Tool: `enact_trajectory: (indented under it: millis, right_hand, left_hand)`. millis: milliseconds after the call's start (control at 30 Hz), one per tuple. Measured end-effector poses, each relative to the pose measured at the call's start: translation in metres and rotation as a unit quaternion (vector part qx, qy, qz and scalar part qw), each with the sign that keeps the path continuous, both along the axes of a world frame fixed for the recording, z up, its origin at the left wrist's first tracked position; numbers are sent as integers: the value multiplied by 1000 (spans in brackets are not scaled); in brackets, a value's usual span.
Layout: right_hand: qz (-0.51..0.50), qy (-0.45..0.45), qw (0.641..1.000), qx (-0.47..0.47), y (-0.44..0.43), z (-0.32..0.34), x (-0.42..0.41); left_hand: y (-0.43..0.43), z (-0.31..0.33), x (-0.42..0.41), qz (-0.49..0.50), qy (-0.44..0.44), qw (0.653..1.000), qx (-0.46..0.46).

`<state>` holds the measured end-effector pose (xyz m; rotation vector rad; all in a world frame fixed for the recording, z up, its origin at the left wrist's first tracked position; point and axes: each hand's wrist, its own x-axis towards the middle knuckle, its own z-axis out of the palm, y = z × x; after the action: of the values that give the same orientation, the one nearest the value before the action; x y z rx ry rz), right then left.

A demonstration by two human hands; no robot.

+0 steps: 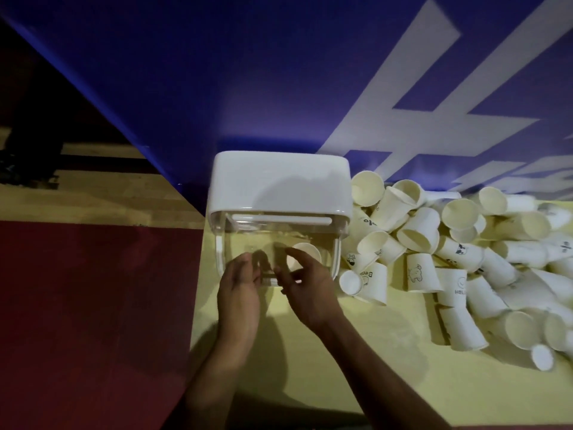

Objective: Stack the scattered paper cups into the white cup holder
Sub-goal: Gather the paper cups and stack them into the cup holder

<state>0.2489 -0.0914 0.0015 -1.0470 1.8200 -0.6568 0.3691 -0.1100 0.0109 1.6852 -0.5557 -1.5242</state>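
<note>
Here left hand [238, 291] and right hand [308, 294] reach cup holder [279, 181], grips unclear; a cup [453, 287] reads "HEL".

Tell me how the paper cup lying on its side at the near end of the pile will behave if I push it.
The paper cup lies on its side and tapers, so it would likely roll in a curve. Its thin paper wall suggests it is light and dents easily. It touches neighbouring cups, which may shift.

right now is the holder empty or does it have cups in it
Not empty: one cup shows through the holder's clear front wall. Whether more sit behind it, cannot tell.
</note>
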Motion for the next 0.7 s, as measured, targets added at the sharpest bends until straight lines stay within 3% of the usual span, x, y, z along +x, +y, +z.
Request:
enact_trajectory:
  millis: [167, 267, 367, 467, 533, 700]
  right_hand:
    - [-71, 2, 997, -14, 47, 13, -61]
    - [-123, 0, 992, -10, 70, 24, -104]
    - [-163, 4, 987, -12, 89, 26, -147]
    - [-191, 1, 981, -17, 104, 25, -186]
    - [-197, -10, 980, -20, 114, 26, -212]
    - [-201, -8, 979, -19, 135, 24, -275]
  left_hand:
    - [18, 22, -51, -175, -134, 973, -71]
    - [13, 40, -92, -280, -213, 919, -179]
    - [-3, 51, -142, -366, -311, 824, -301]
    - [-45, 46, -189, -408, -475, 685, -373]
    - [-75, 39, -212, -446, -551, 615, -345]
    - [-101, 14, -242, -499, -679, 480, -243]
